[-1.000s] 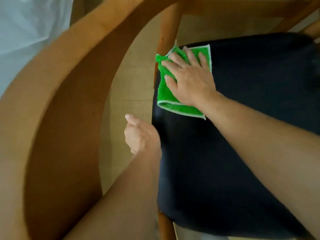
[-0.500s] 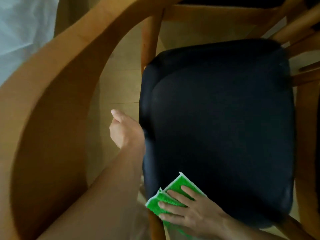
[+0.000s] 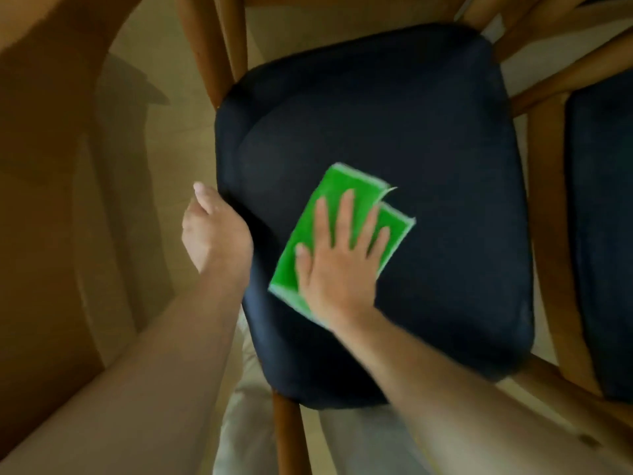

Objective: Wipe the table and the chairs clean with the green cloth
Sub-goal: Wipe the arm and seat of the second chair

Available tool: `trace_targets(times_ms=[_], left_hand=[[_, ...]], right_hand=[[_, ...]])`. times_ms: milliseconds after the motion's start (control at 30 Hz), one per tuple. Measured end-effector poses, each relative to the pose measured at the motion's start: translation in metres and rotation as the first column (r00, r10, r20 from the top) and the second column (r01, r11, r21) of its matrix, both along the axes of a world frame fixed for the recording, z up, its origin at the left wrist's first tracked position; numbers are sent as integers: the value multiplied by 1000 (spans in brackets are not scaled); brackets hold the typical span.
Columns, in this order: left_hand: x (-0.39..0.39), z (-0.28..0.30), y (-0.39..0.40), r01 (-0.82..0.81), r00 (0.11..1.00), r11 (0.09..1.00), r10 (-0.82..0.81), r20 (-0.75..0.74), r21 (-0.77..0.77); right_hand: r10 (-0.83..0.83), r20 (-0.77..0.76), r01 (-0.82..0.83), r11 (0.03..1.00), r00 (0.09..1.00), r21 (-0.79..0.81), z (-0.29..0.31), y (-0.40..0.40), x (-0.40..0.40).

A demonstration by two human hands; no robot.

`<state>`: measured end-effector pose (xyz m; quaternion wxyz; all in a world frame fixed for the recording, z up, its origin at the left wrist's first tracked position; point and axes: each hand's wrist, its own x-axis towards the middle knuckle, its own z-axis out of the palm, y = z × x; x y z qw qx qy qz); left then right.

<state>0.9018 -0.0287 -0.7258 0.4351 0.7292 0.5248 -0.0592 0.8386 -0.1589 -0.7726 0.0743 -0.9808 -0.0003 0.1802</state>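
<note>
The right hand [image 3: 337, 265] is lying flat, palm down, on the green cloth [image 3: 337, 234], fingers straight, spread and pointing toward one o'clock; its grip is released, only pressing the cloth down. The forearm is reaching in from five o'clock. The folded green cloth is lying on the black seat cushion [image 3: 394, 132] of the chair, slightly toward seven o'clock of the cushion's middle. The left hand [image 3: 214, 234] is resting at the cushion's nine o'clock edge, thumb up; its other fingers are hidden behind the cushion's edge, so whether that grip is clenched I cannot tell. The chair's curved wooden frame [image 3: 51, 166] is sweeping round at nine o'clock. A second dark cushion [image 3: 603, 234] is showing at three o'clock. Pale floor [image 3: 178, 138] is lying beneath.
</note>
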Motion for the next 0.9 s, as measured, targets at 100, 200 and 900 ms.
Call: trace_targets(times_ms=[100, 200, 900], left_hand=[[-2, 2, -4, 109, 993, 992, -106, -51, 64], [-5, 6, -10, 223, 973, 969, -216, -76, 107], [19, 0, -48, 851, 401, 499, -816, -416, -160]], right_hand=[[476, -85, -468, 878, 875, 102, 8, 13, -89], [655, -127, -644, 756, 745, 118, 10, -24, -108], [-890, -453, 996, -8, -46, -87, 40, 1, -82]])
